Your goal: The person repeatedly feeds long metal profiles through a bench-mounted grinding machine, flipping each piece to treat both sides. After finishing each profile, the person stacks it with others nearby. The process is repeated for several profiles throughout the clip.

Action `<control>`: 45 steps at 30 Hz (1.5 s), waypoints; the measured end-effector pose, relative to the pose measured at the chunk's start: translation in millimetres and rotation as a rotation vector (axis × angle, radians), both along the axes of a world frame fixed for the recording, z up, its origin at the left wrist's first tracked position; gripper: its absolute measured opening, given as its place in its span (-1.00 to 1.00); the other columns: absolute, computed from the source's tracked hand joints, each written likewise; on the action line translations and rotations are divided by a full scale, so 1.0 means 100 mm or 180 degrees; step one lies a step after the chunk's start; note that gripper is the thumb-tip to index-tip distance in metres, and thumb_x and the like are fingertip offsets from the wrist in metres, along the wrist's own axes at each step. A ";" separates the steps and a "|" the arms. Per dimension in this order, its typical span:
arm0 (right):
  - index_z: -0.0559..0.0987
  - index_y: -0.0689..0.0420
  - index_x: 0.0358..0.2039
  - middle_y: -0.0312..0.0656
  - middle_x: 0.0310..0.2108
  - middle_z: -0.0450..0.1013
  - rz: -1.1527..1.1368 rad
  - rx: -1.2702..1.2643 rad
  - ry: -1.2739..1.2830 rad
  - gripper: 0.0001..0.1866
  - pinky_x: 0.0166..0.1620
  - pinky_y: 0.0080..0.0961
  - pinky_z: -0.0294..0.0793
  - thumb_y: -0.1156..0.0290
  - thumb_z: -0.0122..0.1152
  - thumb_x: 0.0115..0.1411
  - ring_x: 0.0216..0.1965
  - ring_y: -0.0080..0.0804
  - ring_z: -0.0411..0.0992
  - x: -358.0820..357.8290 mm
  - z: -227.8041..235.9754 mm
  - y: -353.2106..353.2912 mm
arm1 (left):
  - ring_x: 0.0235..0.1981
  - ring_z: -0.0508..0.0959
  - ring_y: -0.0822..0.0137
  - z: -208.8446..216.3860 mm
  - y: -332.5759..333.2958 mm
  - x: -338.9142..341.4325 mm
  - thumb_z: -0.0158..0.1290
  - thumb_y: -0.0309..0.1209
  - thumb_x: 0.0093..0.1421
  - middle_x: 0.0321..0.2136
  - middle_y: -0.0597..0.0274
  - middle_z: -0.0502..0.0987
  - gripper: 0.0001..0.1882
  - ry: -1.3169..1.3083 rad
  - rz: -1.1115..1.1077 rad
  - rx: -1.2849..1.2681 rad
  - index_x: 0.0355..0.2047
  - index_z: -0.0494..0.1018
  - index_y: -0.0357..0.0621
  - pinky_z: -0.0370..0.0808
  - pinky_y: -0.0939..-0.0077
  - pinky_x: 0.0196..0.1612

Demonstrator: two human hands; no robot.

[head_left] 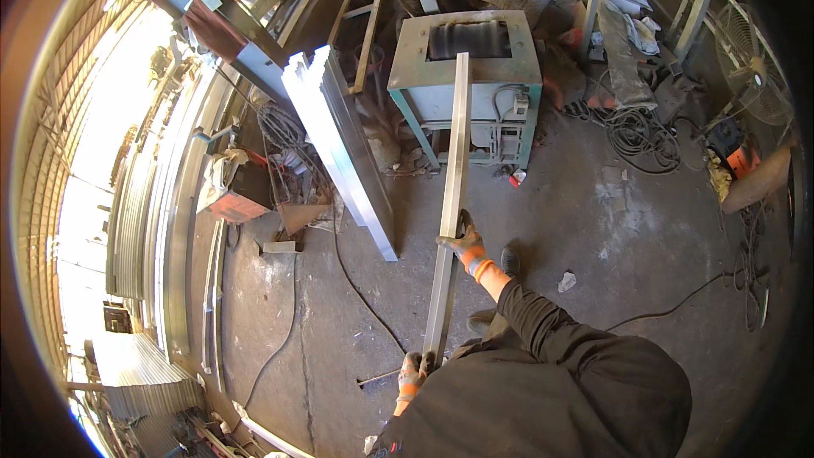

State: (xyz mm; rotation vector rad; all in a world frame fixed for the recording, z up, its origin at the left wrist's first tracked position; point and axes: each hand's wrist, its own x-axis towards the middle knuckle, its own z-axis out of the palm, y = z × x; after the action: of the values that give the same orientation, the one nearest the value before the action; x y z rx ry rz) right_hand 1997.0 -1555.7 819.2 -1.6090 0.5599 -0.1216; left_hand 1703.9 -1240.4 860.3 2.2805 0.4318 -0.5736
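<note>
A long square metal tube (456,136) points away from my body toward a machine. My left hand (409,378), in a grey and orange work glove, is closed around its near end. Farther along, my right hand (468,246), gloved alike, wraps the tube's right side near the middle. The far end overlaps the top of the green and grey machine (415,64), just below a dark roller or belt (469,39) in its opening. Whether the tube touches the machine cannot be told from here.
Left of the tube lies a stack of bright metal tubes (343,148). A cable (352,276) crosses the floor, and coiled cables (640,140) lie to the right. An orange-sided box (240,203) stands left; a fan (755,68) stands far right.
</note>
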 end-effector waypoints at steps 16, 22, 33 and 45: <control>0.59 0.22 0.45 -0.12 0.20 0.71 -0.0068 0.2498 -0.0582 -0.18 0.21 -0.27 0.72 0.50 0.67 0.15 0.11 -0.28 0.69 -0.13 -0.39 -0.06 | 0.09 0.72 0.35 0.33 0.38 0.53 0.44 -0.44 0.44 0.15 0.17 0.74 -0.37 0.1036 0.0548 -0.2055 0.43 0.48 -0.31 0.68 0.38 0.17; 0.67 0.14 0.31 -0.17 0.11 0.70 -0.0350 0.2722 -0.0379 -0.46 0.09 -0.19 0.73 0.04 0.47 0.52 0.02 -0.25 0.67 -0.08 -0.47 0.03 | 0.07 0.70 0.42 0.42 0.97 0.93 0.26 -0.18 0.61 0.11 0.25 0.75 -0.52 0.0596 0.0205 -0.2007 0.32 0.60 -0.30 0.65 0.42 0.18; 0.52 0.03 0.49 -0.24 0.28 0.62 0.0596 0.5035 -0.0504 -0.23 0.28 -0.19 0.67 -0.36 0.02 0.64 0.22 -0.32 0.60 -0.01 -0.08 0.16 | 0.09 0.68 0.30 -0.03 1.16 0.50 0.02 -0.25 0.60 -0.04 0.22 0.66 -0.62 0.0773 -0.1592 -0.2300 0.23 0.60 -0.21 0.66 0.27 0.21; 0.48 0.09 0.57 -0.27 0.33 0.61 -0.0605 0.1941 -0.0786 -0.40 0.27 -0.35 0.62 0.26 0.34 0.62 0.19 -0.43 0.60 0.34 -0.12 0.48 | 0.48 0.54 0.23 0.38 1.16 0.71 0.00 -0.30 0.66 0.49 0.03 0.53 -0.44 -0.2876 -0.5019 0.2589 0.55 0.39 -0.33 0.46 0.30 0.55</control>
State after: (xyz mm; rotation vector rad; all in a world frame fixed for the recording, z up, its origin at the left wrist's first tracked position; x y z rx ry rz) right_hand 2030.7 -1508.1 807.6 -0.9313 0.4950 -0.2602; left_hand 1774.9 -1124.8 897.9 2.8877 -2.0131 0.1089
